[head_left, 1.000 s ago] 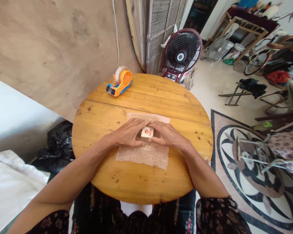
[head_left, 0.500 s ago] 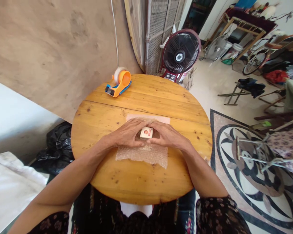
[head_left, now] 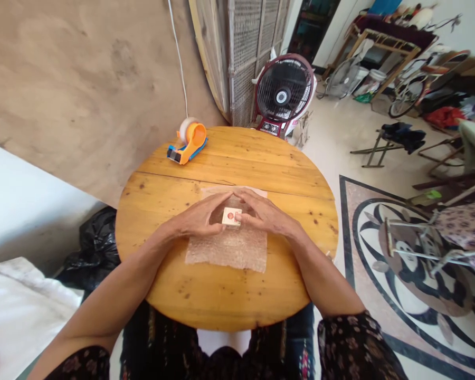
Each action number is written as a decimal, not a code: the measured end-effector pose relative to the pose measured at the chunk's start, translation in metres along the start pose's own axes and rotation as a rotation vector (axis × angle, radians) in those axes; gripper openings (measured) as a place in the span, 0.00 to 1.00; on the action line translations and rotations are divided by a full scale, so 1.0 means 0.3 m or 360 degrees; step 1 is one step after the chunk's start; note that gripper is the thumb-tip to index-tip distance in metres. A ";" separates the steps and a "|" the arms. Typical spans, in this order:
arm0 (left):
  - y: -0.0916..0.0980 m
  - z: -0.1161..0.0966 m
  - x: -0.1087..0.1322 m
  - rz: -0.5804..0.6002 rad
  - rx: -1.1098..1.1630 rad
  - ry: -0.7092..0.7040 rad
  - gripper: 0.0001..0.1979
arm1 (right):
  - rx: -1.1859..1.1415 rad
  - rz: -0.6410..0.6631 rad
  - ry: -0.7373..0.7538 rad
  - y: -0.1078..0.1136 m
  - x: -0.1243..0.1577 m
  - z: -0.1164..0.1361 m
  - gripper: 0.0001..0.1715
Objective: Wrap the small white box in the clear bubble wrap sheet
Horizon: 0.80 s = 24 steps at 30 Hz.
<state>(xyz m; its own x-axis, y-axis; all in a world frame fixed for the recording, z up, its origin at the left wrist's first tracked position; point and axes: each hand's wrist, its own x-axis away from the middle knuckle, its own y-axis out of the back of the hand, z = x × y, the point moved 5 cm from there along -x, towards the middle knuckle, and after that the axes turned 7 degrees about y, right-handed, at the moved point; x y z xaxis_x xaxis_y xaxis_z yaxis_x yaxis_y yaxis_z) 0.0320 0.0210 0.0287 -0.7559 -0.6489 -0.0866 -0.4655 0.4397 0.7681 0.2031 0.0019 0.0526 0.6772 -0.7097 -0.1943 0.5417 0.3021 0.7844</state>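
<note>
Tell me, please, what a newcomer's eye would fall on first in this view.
Probably the bright orange tape dispenser first, near the far left edge of the round wooden table. Next might come the small pale box with a red mark, on the bubble wrap, framed by the left hand and right hand. Beyond the table's far edge, the dark-red fan also stands out.
</note>
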 end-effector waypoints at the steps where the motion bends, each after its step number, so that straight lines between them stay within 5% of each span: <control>1: 0.005 -0.004 0.000 0.0004 0.0006 0.0023 0.41 | -0.0028 -0.0011 0.0002 0.000 0.000 -0.003 0.33; 10: 0.061 -0.174 0.070 0.0094 -0.0401 0.0009 0.36 | -0.0046 -0.0141 0.0041 -0.018 0.003 -0.048 0.30; 18: -0.120 -0.296 0.227 -0.0037 -0.0706 -0.0022 0.23 | -0.0092 -0.0164 0.0019 -0.031 -0.001 -0.081 0.31; 24: -0.149 -0.272 0.217 -0.0378 -0.0824 0.0153 0.10 | -0.0148 -0.0222 0.0060 -0.020 -0.001 -0.076 0.30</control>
<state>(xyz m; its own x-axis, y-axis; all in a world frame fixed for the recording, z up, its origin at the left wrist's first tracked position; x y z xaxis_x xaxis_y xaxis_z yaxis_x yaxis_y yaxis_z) 0.0411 -0.0916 0.0403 -0.6018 -0.7568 -0.2551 -0.3130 -0.0704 0.9471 0.2109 0.0149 0.0346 0.6093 -0.7250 -0.3210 0.6743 0.2609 0.6908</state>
